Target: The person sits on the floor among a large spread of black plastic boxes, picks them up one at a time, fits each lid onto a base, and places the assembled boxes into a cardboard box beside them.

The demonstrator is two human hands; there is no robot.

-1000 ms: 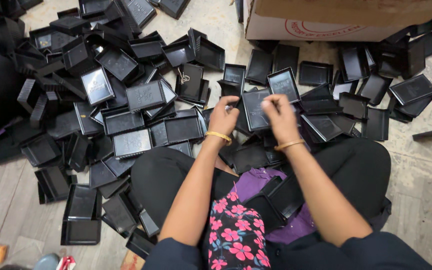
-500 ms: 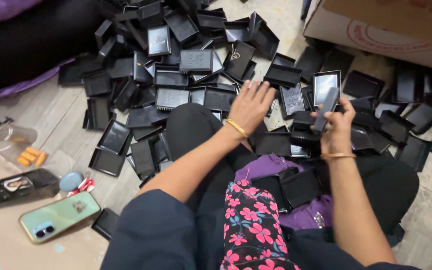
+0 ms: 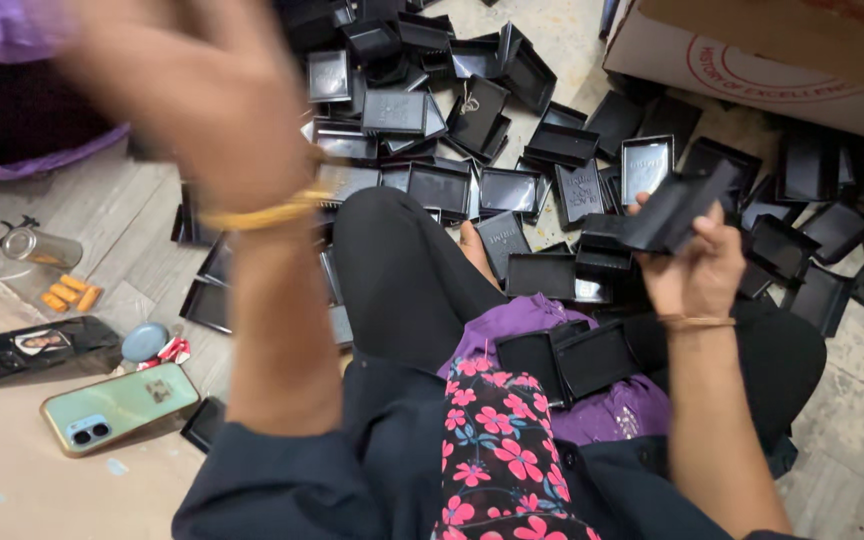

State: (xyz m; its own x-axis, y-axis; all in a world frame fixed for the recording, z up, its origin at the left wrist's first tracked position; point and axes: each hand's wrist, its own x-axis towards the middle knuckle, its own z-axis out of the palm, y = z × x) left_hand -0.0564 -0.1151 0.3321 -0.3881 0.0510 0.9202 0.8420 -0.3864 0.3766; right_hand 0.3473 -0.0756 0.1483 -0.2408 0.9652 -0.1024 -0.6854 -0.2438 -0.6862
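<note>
I sit cross-legged on the floor among several small black plastic trays (image 3: 442,185). My right hand (image 3: 697,270) is raised over my knee and grips one black tray (image 3: 677,205) tilted on its edge. My left hand (image 3: 187,95) is lifted close to the camera, blurred, with a yellow bangle at the wrist; what its fingers hold cannot be made out. Two more black trays (image 3: 572,360) rest in my lap on purple cloth.
A cardboard box (image 3: 772,60) stands at the upper right. On the floor at left lie a green phone (image 3: 117,405), a dark phone (image 3: 27,348), a small glass jar (image 3: 37,245) and some orange bits (image 3: 67,293). Purple fabric (image 3: 12,110) sits at upper left.
My left hand has risen from the pile of trays up toward the camera. The right hand keeps hold of a black tray, and the view has swung left.
</note>
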